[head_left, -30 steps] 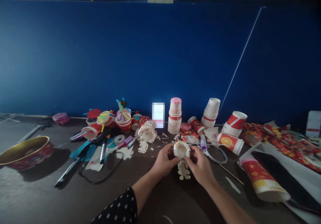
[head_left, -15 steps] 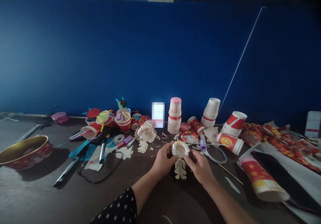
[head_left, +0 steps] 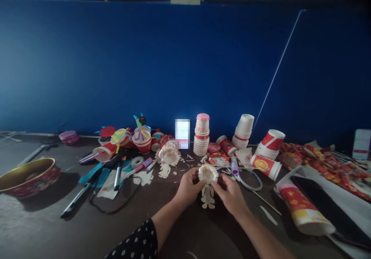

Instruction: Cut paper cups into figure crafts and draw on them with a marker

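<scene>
Between both hands is a white paper-cup craft (head_left: 208, 174), a round cup base with a ruffled rim and a figure-shaped paper cutout (head_left: 208, 198) hanging below it. My left hand (head_left: 189, 185) grips its left side, thumb on the lower front edge. On the right side my right hand (head_left: 228, 191) holds it the same way, its fingers partly hidden behind. A similar ruffled white craft (head_left: 169, 154) lies beyond my left hand among paper scraps.
Stacked paper cups (head_left: 201, 139) stand at the back. A purple glue stick (head_left: 234, 166) and a wire loop (head_left: 255, 179) lie right of the hands. Farther right are a red cup (head_left: 304, 208) and a dark phone (head_left: 327, 208). Left are a marker (head_left: 117, 176) and a gold-rimmed bowl (head_left: 31, 181).
Almost nothing differs. The view has shifted very slightly, and both hands keep the same grip on the paper-cup craft.
</scene>
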### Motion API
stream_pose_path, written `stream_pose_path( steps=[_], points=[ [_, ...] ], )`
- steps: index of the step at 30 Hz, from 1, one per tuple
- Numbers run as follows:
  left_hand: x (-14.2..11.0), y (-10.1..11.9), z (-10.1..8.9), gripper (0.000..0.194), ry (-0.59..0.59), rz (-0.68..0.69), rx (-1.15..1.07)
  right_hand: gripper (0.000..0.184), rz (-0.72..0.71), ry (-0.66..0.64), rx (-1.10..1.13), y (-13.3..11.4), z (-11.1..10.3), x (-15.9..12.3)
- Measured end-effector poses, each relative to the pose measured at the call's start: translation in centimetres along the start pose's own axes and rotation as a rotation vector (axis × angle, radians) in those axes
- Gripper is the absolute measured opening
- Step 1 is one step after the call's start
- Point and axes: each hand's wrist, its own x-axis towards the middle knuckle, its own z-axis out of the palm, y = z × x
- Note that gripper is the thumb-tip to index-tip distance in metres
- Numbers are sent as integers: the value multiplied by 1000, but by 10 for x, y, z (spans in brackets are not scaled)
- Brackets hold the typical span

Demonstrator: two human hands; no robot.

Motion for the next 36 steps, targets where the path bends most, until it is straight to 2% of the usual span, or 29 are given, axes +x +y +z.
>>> stream_pose_path(
  steps=[5,13,19,23,26,29,36],
  points=[
    [1,-3,0,31,21,13,25,34,-15,-77,141,-5,2,-1],
    [-3,7,0,44,-56,-12,-90,27,33,6,-40,2,0,1],
    [-1,1,-1,26,10,-16,50,30,30,-8,42,4,1,2],
    [1,-5,-1,24,51,-34,80,37,20,-58,142,-1,1,0],
    [1,-6,-1,26,57,-46,69,37,55,-75,111,-5,0,-1],
    [0,-2,0,28,45,-51,43,33,88,-24,7,-6,0,-1],
    [-4,12,1,47,-50,-92,-171,31,100,47,-15,-5,-1,1]
  ],
)
